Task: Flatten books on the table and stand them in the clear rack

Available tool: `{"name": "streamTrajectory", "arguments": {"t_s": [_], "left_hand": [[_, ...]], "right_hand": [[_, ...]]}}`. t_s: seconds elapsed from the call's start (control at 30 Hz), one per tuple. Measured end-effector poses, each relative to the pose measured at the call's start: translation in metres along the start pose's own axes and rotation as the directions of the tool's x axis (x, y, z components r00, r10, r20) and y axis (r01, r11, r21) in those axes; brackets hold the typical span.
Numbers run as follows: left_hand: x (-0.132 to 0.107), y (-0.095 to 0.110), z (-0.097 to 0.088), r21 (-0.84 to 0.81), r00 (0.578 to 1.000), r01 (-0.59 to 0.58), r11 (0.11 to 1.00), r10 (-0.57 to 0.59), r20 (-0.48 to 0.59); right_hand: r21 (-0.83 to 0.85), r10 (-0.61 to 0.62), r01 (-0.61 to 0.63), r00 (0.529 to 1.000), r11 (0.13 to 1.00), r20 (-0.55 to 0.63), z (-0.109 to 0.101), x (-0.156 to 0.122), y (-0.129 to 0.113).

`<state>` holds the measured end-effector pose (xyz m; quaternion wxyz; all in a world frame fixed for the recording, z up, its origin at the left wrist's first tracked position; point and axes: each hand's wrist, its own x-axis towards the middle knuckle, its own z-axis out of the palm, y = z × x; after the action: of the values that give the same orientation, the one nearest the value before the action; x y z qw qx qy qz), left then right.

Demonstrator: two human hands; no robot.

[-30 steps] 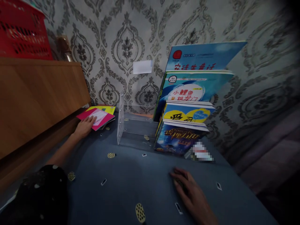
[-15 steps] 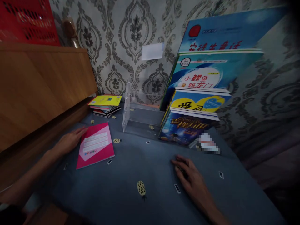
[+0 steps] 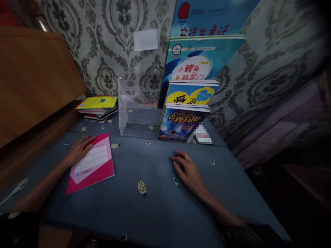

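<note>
A pink booklet (image 3: 95, 165) lies flat on the table at the left. My left hand (image 3: 79, 150) rests over its upper left edge with fingers stretched out, not gripping it. On the bare tablecloth to the right lies my right hand (image 3: 188, 172), its fingers loosely bent and apart, holding nothing. Behind and between my hands stands a clear acrylic rack (image 3: 122, 110). Several books, the front one a dark blue book (image 3: 178, 122), stand upright in tiers at the rack's right side. The left part of the rack shows no books.
A stack of thin books (image 3: 97, 108) with a yellow one on top sits at the back left, beside a wooden cabinet (image 3: 38, 69). A pixelated white item (image 3: 203, 134) lies right of the rack. The blue-grey tablecloth (image 3: 124, 213) has pineapple prints. A white cable (image 3: 11, 194) is at far left.
The view has swung right and a little downward, so everything sits further left. My left hand reaches further over the booklet. My right hand keeps its place on the table.
</note>
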<state>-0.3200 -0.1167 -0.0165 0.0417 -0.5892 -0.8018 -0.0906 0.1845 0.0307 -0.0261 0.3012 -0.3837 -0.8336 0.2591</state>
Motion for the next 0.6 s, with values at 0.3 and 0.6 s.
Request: {"name": "streamTrajectory", "arguments": {"t_s": [0.3, 0.6], "left_hand": [[-0.029, 0.083, 0.008, 0.016, 0.988, -0.152, 0.988, 0.151, 0.013], [-0.026, 0.192, 0.023, -0.052, 0.950, -0.312, 0.949, 0.310, -0.045]], "right_hand": [[-0.009, -0.035, 0.035, 0.999, 0.999, 0.007, -0.003, -0.001, -0.008], [0.020, -0.025, 0.025, 1.000, 0.999, -0.018, -0.002, -0.001, -0.011]]}}
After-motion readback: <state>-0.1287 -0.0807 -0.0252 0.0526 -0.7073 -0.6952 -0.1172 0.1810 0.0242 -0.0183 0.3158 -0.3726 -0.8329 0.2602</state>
